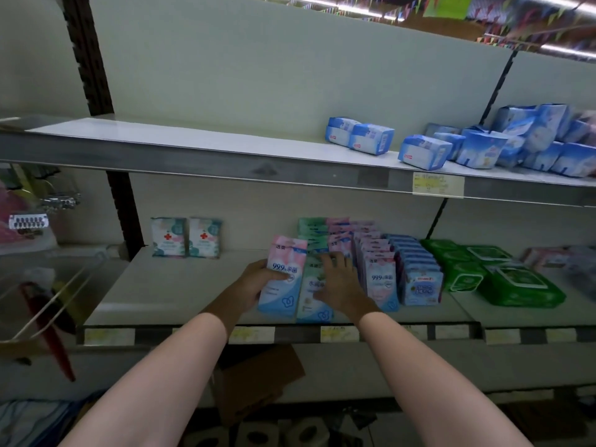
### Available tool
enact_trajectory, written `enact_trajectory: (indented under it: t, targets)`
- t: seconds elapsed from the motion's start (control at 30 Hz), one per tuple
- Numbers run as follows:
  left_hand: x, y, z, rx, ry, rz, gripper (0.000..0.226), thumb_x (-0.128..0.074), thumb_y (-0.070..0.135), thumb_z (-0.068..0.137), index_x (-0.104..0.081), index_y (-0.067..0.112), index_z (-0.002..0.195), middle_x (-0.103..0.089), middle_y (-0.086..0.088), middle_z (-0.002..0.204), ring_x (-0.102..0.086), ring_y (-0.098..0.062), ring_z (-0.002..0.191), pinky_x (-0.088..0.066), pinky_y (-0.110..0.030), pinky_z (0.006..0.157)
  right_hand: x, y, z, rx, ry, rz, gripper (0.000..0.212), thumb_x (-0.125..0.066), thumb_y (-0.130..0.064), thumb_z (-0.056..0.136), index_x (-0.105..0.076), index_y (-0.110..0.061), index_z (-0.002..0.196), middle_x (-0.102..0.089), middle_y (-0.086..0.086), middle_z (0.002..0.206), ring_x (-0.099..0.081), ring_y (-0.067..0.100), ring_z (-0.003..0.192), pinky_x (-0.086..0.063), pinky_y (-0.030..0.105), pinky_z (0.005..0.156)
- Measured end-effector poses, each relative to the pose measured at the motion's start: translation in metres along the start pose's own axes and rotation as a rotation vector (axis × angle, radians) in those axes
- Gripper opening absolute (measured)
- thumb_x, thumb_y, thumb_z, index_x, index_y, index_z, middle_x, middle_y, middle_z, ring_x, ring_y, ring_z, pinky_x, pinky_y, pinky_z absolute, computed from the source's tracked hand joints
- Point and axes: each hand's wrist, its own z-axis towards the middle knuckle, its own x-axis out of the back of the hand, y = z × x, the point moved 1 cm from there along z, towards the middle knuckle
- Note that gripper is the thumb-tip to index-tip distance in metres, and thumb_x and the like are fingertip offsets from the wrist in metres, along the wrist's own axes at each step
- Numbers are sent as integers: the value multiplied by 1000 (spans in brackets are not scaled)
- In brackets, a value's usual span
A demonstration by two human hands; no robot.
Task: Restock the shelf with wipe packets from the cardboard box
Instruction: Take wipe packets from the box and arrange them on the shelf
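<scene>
Pink-and-blue wipe packet (283, 275) stands upright on the middle shelf (180, 285), gripped at its left edge by the left hand (256, 280). The right hand (338, 279) lies flat, fingers straight, against the green packet (311, 301) just beside it. The cardboard box (258, 382) sits below.

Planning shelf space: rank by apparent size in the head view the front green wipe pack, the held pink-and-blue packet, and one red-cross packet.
1. Front green wipe pack
2. Pink-and-blue packet in left hand, nearer the camera, so unsure
3. Red-cross packet, farther back
</scene>
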Motion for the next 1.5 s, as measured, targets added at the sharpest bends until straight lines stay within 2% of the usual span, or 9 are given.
enact_trajectory:
  t: [0.4,0.5,0.7,0.83,0.97,1.07,1.17,1.33,1.5]
  targets:
    - [-95,1,36,-9,-118,79,31,-71,6,83,-67,1,113,-71,-22,104,-69,-39,96,-56,-48,86,31,77,-29,-242,133,180,54,-64,-27,86,-44,-11,133,-43,12,133,-38,32,125,-38,42,102]
    - [-123,-7,53,13,-83,135,29,-71,6,84,-67,3,112,-72,-19,102,-70,-35,92,-57,-47,84,37,105,-38,-281,155,188,45,-64,-27,88,-47,-12,127,-47,10,129,-42,30,122,-44,41,96]
    - [-169,-22,87,-34,73,429,52,-76,11,82,-57,7,130,-65,-14,122,-64,-30,106,-53,-49,94,56,159,-36,-332,171,231,33,-64,-23,89,-50,-6,113,-52,17,115,-48,32,110,-41,33,83]
    - [-180,-23,85,-38,210,682,71,-74,2,79,-42,7,142,-58,-14,130,-60,-30,112,-53,-34,88,51,170,-27,-271,134,238,29,-63,-22,90,-51,-7,112,-54,13,115,-50,29,109,-37,28,77]
    - [-181,-13,85,-78,330,890,37,-58,0,88,-51,4,123,-61,-15,119,-60,-29,106,-51,-31,77,53,162,-6,-168,139,263,32,-62,-20,90,-51,-8,117,-54,13,118,-51,29,110,-40,29,83]
    - [-183,-5,88,-161,280,1049,38,-59,1,84,-51,9,120,-62,-10,113,-60,-27,103,-47,-29,73,50,156,6,-106,139,270,30,-62,-18,88,-52,-9,114,-55,13,116,-52,29,107,-45,34,86]
    - [-185,2,93,-160,162,1152,52,-68,-2,75,-57,13,123,-64,-9,114,-62,-27,103,-54,-34,81,46,155,14,-76,143,248,25,-61,-15,84,-52,-6,106,-58,14,108,-55,31,101,-47,38,82]
    - [-179,15,104,-263,257,1306,26,-65,-3,79,-64,2,105,-67,-15,108,-64,-28,96,-55,-34,77,47,159,26,-36,158,240,28,-60,-17,87,-51,-6,111,-56,15,110,-54,31,103,-45,35,82]
    - [-171,21,108,-325,306,1560,53,-83,17,74,-60,8,121,-65,-13,117,-63,-27,103,-51,-32,83,50,159,38,-17,162,254,30,-61,-17,88,-52,-8,115,-53,13,118,-53,29,106,-49,37,86]
